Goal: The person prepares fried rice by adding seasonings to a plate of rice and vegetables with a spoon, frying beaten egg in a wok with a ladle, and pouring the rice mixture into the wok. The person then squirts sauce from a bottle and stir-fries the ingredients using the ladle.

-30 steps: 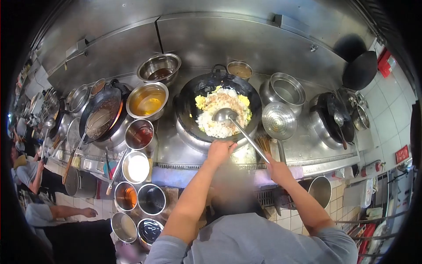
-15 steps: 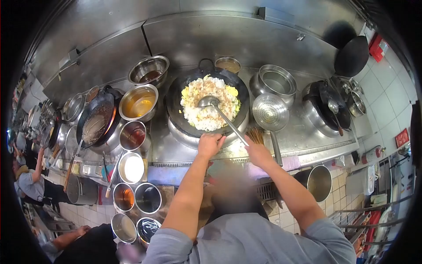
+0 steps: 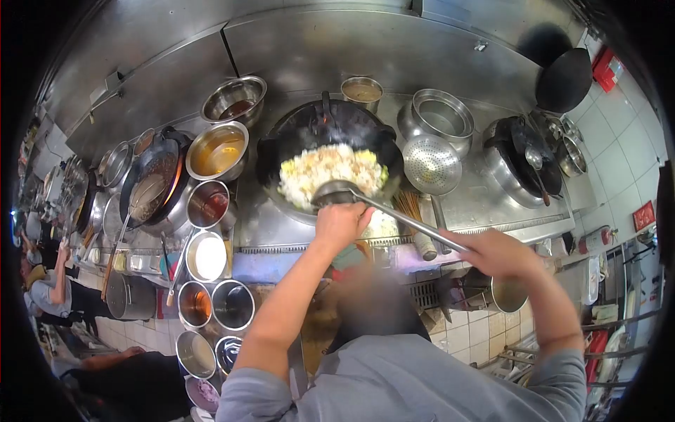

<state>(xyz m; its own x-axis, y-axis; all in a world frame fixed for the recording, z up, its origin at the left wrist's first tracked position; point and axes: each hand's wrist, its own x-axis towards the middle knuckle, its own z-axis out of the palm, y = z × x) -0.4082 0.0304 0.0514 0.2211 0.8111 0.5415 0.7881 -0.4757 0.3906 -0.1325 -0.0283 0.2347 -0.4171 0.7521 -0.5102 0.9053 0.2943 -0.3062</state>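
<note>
A black wok (image 3: 302, 126) sits on the burner with its near side lowered. In it lies a heap of fried rice (image 3: 330, 169) with yellow egg pieces, steam rising above. My left hand (image 3: 341, 225) is closed at the wok's near edge; the grip itself is partly hidden under the fingers. My right hand (image 3: 499, 253) grips the end of a long metal ladle (image 3: 415, 224), held out to the right. The ladle's bowl rests low at the near side of the rice, just beyond my left hand.
Right of the wok, a perforated strainer (image 3: 430, 163) lies against a metal pot (image 3: 444, 116). A bamboo brush (image 3: 424, 246) lies nearby. Bowls of yellow liquid (image 3: 245, 160) and red sauce (image 3: 226, 204) line the left. Another wok (image 3: 151, 165) stands farther left, near a co-worker (image 3: 53, 292).
The wok has tipped toward me, and the rice has gathered at its near side. My right hand has moved right and back, drawing the ladle's bowl from mid-rice to the near edge.
</note>
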